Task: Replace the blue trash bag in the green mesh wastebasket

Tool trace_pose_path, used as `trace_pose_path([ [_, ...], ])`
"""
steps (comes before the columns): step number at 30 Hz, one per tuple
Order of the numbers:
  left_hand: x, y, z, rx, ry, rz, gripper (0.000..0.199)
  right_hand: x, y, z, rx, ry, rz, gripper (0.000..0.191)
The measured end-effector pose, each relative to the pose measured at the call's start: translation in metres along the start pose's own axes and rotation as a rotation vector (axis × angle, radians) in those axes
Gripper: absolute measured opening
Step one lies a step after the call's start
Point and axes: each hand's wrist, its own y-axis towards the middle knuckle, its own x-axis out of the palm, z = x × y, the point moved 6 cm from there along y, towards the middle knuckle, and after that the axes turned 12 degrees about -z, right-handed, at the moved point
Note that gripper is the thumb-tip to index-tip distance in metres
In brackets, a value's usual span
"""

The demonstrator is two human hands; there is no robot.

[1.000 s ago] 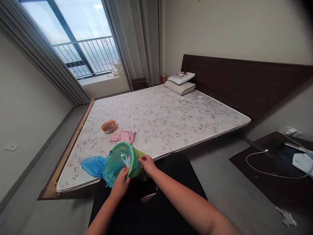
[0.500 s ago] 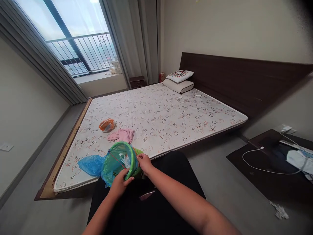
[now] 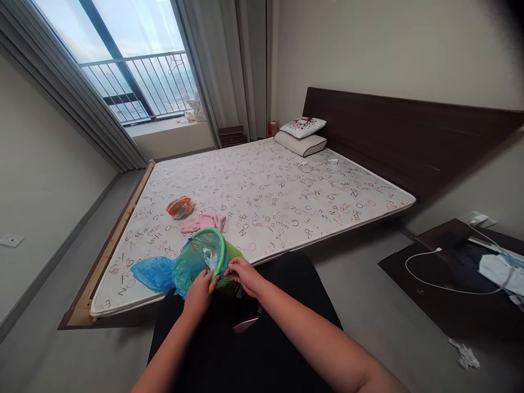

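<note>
Two hands (image 3: 221,280) pinch the rim of a green basket (image 3: 232,252) — blue bag and white scraps (image 3: 210,258) inside.

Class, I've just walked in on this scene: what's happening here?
Someone sits by a bed, the left hand gripping the rim of a green basket lined with a blue bag. The right hand is at the basket's side. On the mattress lie a pink cloth and an orange packet.
</note>
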Motion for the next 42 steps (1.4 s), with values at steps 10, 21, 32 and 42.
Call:
trace_pose_path([
  [10,0.001,0.009,0.017,0.034,0.07,-0.153,0.029,0.01,-0.014,-0.02,-0.145,0.165,0.011,0.02],
  [21,0.017,0.014,0.031,0.177,0.157,-0.307,0.018,-0.036,-0.011,-0.08,-0.122,0.334,0.262,0.029],
  [32,0.061,-0.009,0.04,0.355,0.214,-0.448,0.016,-0.064,0.04,-0.132,0.08,-0.008,0.281,0.014],
  [42,0.029,0.021,0.021,0.228,0.278,-0.357,0.035,0.039,0.012,-0.124,-0.114,-0.175,-0.293,0.046],
])
